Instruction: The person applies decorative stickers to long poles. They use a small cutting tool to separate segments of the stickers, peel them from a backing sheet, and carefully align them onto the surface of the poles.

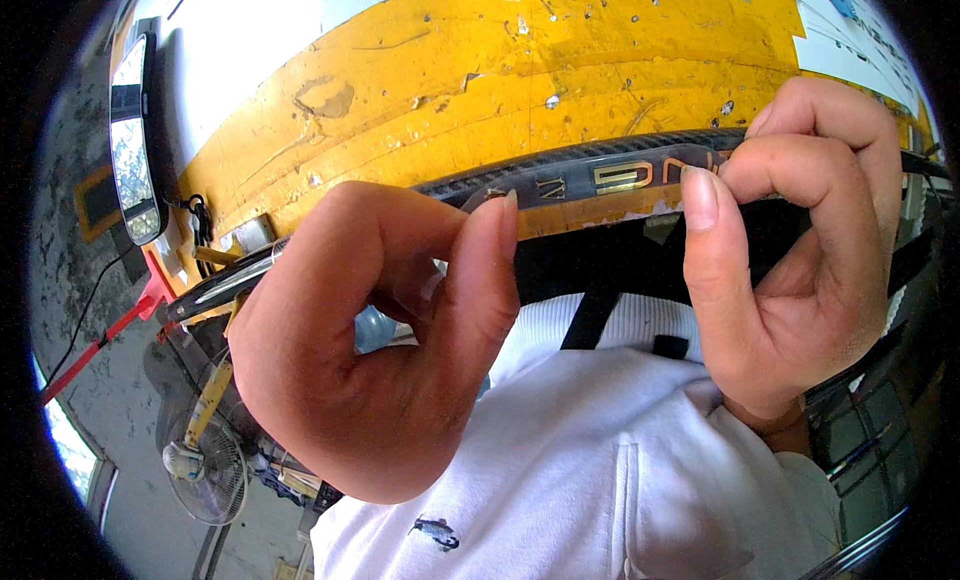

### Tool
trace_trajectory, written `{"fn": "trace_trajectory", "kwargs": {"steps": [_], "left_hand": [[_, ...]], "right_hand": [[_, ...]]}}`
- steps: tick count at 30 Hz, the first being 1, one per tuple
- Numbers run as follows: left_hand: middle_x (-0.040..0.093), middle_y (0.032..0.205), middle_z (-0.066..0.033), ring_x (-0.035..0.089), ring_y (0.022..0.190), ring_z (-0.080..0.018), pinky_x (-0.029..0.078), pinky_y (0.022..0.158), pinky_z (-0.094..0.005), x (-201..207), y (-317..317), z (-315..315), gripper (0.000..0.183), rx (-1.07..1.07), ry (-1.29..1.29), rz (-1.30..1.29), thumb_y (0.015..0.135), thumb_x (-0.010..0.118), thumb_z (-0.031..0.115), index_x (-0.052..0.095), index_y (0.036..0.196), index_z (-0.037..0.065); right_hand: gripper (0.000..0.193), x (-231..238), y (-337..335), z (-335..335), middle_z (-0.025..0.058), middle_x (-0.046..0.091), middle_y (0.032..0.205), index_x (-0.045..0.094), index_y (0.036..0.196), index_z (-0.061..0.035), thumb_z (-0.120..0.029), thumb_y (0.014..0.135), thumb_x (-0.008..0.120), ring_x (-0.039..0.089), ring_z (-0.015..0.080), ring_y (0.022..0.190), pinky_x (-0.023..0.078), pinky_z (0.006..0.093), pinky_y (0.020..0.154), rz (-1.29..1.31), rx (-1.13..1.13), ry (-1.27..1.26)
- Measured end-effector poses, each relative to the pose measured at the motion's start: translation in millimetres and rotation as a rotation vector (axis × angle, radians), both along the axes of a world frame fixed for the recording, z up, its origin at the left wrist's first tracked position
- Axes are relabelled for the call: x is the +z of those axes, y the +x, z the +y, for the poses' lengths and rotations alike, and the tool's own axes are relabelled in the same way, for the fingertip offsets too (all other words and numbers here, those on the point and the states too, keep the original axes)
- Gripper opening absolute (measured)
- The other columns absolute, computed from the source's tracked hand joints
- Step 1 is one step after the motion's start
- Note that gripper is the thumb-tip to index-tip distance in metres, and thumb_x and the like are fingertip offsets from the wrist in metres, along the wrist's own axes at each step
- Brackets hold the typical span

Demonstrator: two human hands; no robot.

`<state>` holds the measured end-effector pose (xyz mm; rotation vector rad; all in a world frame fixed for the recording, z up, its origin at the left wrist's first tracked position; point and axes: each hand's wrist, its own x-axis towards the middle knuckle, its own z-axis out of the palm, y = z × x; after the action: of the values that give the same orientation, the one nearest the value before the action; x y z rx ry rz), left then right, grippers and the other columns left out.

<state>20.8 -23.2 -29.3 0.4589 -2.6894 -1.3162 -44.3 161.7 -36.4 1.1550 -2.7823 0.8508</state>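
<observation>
My left hand (310, 380) pinches the left end of a clear decal strip (570, 180) with gold lettering between thumb and index finger. The strip's other end is between the thumb and index finger of my right hand (820, 290). Held lengthwise, the strip lies along a long black carbon-weave tube (600, 150) that runs across in front of me. I cannot tell whether the strip is stuck to the tube or only held against it. My fingers cover both strip ends.
Beyond the tube is a worn yellow tabletop (430, 100) with a white sheet (250, 50) at its left and papers (850, 70) at far right. A red stand (145, 300) is by the tube's left end. A fan (205, 470) is lower left.
</observation>
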Motion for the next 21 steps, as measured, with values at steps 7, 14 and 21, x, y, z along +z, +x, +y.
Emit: {"fn": "trace_trajectory", "kwargs": {"steps": [7, 14, 21], "left_hand": [[0.05, 0.055, 0.0019, 0.038, 0.046, -0.0023, 0.026, 0.039, -0.0183, 2.4, 0.2, 0.6, 0.021, 0.017, -0.005, -0.026, 0.084, 0.069, 0.009, 0.056, 0.068, 0.004], [0.05, 0.054, 0.0019, 0.038, 0.044, -0.0021, 0.025, 0.039, -0.0179, -1.5, -0.9, 1.5, 0.02, 0.028, -0.008, -0.021, 0.083, 0.068, 0.008, 0.056, 0.068, 0.004], [0.049, 0.053, 0.0023, 0.037, 0.043, -0.0019, 0.024, 0.039, -0.0181, 1.1, -0.3, 7.8, 0.021, 0.104, 0.027, -0.029, 0.083, 0.069, 0.008, 0.055, 0.067, 0.005]], "right_hand": [[0.015, -2.7, -0.2, -1.2, 0.01, 0.045, 0.096, 0.052, 0.089, -0.0034, 0.003, 0.079, 0.062, 0.045, 0.0157, 0.079, 0.038, 0.0268, 0.07, -0.002, -0.021, -0.075], [0.016, 1.2, -2.0, 0.5, 0.0106, 0.046, 0.097, 0.053, 0.088, -0.0033, 0.003, 0.077, 0.064, 0.046, 0.0161, 0.08, 0.038, 0.0261, 0.07, -0.017, -0.026, -0.01], [0.017, -4.4, 1.3, -2.6, 0.0115, 0.046, 0.097, 0.054, 0.086, -0.0028, 0.005, 0.075, 0.064, 0.046, 0.0163, 0.078, 0.038, 0.0257, 0.07, -0.022, -0.061, -0.105]]}}
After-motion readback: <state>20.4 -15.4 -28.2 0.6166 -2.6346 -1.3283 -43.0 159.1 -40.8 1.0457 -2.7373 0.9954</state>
